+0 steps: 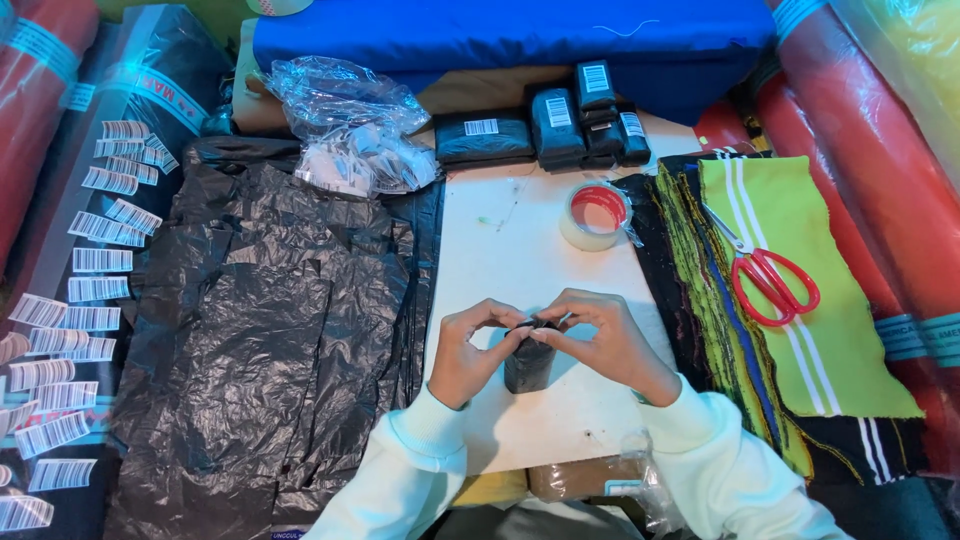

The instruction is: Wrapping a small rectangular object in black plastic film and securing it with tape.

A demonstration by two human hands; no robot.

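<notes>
pinching at the top edge of a small black plastic-wrapped bundle [528, 362], both hands work close together over the white table [520, 260]. the left hand [470, 350] has its fingers curled in and closed on the left side of the bundle's top, and the right hand [605, 340] has its thumb and forefinger closed on the right side of that same top edge, so the two sets of fingertips nearly meet. the bundle stands upright on the table between the wrists, near the table's front edge.

it looks light and soft: thin, glossy film over something that seems to give under pressure, likely folded cloth. the film is probably slippery, so a hold at the gathered top, where the plastic bunches, should be surer than one on the smooth sides.

to the left of the hands lies a wide pile of crinkled black plastic bags [270, 330], and further left, rows of white barcode stickers [90, 290] stuck along a dark roll. at the far edge of the table sit several finished black packets with labels [545, 128], beside a clear plastic bag of white tags [350, 135]. a roll of clear tape [596, 215] rests on the table beyond the hands, well apart from them. to the right is a stack of fabric swatches [800, 290], green with white stripes on top, with red-handled scissors [768, 277] lying on it.
</notes>
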